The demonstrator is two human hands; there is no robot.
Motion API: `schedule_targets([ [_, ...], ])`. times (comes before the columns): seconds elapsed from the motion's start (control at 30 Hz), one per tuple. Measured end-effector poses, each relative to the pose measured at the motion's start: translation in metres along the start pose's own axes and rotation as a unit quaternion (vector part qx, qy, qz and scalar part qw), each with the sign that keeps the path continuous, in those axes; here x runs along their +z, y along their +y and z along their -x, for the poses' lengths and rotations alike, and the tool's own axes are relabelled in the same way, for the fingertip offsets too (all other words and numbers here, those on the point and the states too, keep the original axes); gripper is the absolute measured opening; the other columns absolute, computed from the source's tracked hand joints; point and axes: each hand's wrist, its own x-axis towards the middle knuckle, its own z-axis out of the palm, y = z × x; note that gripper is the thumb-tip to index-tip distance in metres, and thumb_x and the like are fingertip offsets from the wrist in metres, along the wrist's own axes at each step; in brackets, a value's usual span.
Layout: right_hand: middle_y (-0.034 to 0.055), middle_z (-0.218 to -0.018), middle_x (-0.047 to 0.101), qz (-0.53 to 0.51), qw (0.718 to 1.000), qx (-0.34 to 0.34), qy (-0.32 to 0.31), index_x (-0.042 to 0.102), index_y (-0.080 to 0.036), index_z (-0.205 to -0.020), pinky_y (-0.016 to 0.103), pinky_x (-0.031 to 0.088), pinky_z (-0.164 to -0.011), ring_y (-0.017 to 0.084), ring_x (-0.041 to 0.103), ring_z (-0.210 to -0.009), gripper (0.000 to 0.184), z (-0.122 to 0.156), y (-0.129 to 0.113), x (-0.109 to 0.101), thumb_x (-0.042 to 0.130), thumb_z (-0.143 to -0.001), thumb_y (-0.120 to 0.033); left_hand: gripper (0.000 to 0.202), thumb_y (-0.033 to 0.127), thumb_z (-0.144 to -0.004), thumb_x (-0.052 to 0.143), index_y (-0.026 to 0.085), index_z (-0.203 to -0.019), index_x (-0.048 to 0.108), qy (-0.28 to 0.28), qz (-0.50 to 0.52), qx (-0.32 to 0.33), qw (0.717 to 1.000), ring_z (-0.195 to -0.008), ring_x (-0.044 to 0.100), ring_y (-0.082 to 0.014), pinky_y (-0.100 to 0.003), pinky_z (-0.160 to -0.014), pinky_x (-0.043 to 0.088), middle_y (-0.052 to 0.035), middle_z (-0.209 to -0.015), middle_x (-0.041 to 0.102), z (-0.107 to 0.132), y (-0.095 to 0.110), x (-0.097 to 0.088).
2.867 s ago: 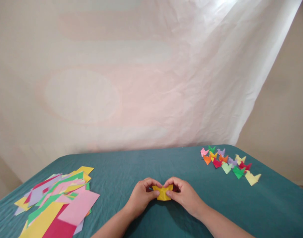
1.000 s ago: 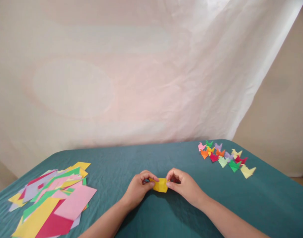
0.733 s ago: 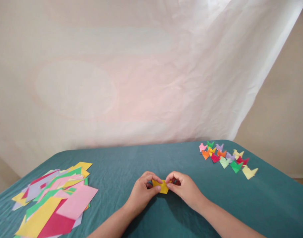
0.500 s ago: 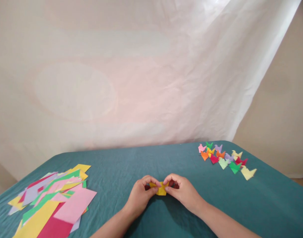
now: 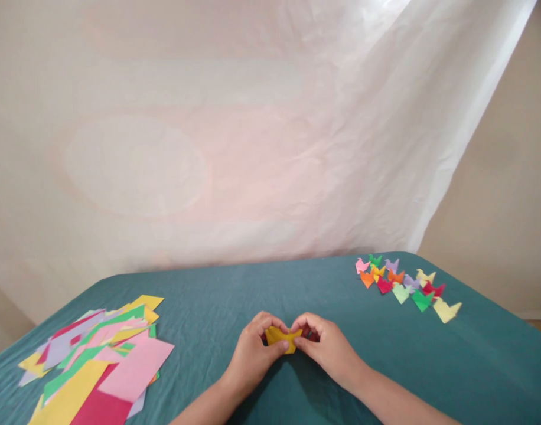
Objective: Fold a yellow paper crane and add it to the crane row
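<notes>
Between my hands is a small folded piece of yellow paper [image 5: 290,346], held up just over the green cloth near the middle of the table. My left hand [image 5: 260,347] pinches its left part between thumb and fingers. On the other side, my right hand [image 5: 322,340] grips the right part the same way. Both index fingertips nearly meet at the top edge, with the thumbs pressed on the near face. The fingers cover much of the paper, so its full shape is hidden.
A loose pile of coloured paper sheets [image 5: 102,360] lies at the left. Several folded paper birds [image 5: 398,283] in many colours stand in rows at the far right. The table [image 5: 235,295] has a green cloth, and a pale hanging sheet [image 5: 253,147] closes off the back.
The yellow paper's top edge now dips in the middle, between the fingertips. My left thumb has slid right across its face. The hands stay in nearly the same place.
</notes>
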Motion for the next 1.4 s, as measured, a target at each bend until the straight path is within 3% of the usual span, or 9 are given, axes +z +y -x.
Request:
schedule_targets([
  [0.37, -0.0029, -0.074, 0.063, 0.027, 1.000, -0.006, -0.001, 0.065, -0.020, -0.086, 0.020, 0.041, -0.061, 0.012, 0.056, -0.068, 0.017, 0.0008, -0.0012, 0.0013, 0.059, -0.073, -0.010, 0.016, 0.015, -0.068, 0.062, 0.020, -0.084, 0.062, -0.039, 0.039, -0.040, 0.998, -0.079, 0.054, -0.0152, -0.021, -0.071, 0.038, 0.0030, -0.081, 0.062, 0.0032, 0.0057, 0.0034],
  [0.93, -0.0028, -0.075, 0.064, 0.019, 1.000, -0.011, -0.004, 0.064, -0.020, -0.086, 0.020, 0.042, -0.061, 0.013, 0.057, -0.068, 0.018, 0.0006, 0.0035, 0.0026, 0.060, -0.072, -0.010, 0.017, 0.017, -0.069, 0.060, 0.019, -0.086, 0.058, -0.063, 0.020, -0.045, 0.997, -0.080, 0.055, -0.0157, -0.022, -0.071, 0.039, 0.0022, -0.084, 0.063, 0.0029, 0.0039, 0.0035],
  [1.4, -0.0008, -0.077, 0.068, 0.055, 0.998, 0.001, 0.013, 0.070, -0.021, -0.084, 0.023, 0.042, -0.062, 0.015, 0.059, -0.069, 0.020, 0.0007, 0.0070, 0.0030, 0.061, -0.071, -0.009, 0.020, 0.013, -0.066, 0.058, 0.020, -0.085, 0.055, -0.040, -0.013, -0.036, 0.998, -0.079, 0.053, -0.0151, -0.022, -0.069, 0.036, 0.0023, -0.083, 0.060, 0.0045, 0.0022, 0.0064],
])
